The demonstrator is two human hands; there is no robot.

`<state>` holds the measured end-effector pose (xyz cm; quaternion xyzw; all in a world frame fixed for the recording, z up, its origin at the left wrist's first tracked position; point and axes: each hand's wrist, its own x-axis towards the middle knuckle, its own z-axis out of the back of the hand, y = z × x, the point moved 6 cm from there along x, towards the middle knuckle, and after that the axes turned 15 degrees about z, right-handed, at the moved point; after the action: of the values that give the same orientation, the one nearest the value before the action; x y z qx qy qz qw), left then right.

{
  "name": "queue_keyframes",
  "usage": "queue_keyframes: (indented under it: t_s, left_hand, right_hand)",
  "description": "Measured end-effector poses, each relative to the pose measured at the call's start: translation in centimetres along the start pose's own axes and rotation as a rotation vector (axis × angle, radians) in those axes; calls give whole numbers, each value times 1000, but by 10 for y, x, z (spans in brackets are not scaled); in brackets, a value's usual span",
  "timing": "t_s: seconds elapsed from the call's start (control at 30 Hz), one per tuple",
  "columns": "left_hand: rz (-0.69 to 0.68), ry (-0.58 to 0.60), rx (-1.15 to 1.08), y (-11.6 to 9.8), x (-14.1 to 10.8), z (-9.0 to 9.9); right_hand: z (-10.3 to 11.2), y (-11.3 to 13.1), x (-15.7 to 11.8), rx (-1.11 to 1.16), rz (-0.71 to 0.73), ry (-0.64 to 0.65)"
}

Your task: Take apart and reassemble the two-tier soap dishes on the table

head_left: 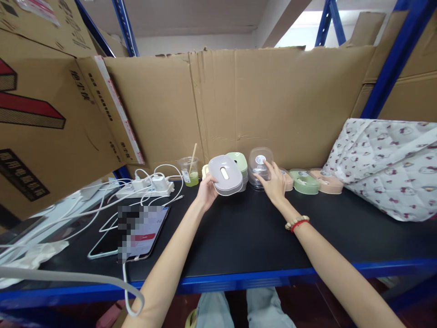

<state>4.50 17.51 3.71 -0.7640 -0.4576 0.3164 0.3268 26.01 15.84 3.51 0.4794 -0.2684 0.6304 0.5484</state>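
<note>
My left hand (206,193) grips a lavender oval lid (234,182) with a slot in its middle, tilted to face me above the black tabletop. Behind that lid stands a light green one (241,160), partly covered, and a pale yellow edge (205,171) shows at its left. My right hand (275,184), wearing a beaded bracelet and a red cord, has thumb and fingers around a clear plastic container (260,151) with a round white label. More clear plastic (256,184) sits stacked beneath it.
To the right are green (305,183) and peach (327,182) lidded boxes, then a quilted patterned bag (385,168). A cup (191,177) with a straw stands at the back. Leftward lie a power strip (150,187), white cables and a phone (146,237). Cardboard (280,100) walls the back.
</note>
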Motion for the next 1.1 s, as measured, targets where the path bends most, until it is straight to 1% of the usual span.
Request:
queue_keyframes:
  t_s: [0.17, 0.27, 0.33, 0.4, 0.53, 0.6, 0.7, 0.83, 0.97, 1.1]
  left_hand:
    - [1, 6, 59, 3, 0, -1]
    - [5, 6, 60, 5, 0, -2]
    - [19, 9, 49, 5, 0, -3]
    - [33, 18, 40, 6, 1, -4]
    - [35, 38, 23, 6, 1, -6]
    - [-2, 29, 16, 4, 0, -6]
    - [-45, 18, 26, 3, -1, -5]
    - [-40, 11, 36, 3, -2, -6]
    - [-53, 8, 29, 2, -2, -7]
    - [-56, -13, 23, 3, -1, -5]
  right_hand:
    - [13, 26, 5, 85, 39, -85]
    - [18, 39, 7, 212, 101, -128]
    - [16, 49, 8, 331, 168, -95]
    - [12, 61, 6, 429, 240, -20]
    - [4, 80, 0, 521, 356, 94]
    - [3, 84, -2, 536, 374, 114]
    - [1, 84, -3, 536, 362, 126]
    - [1, 84, -3, 537, 354, 128]
    - [2, 86, -3, 545, 377, 117]
    - [1, 86, -3, 535, 361, 144]
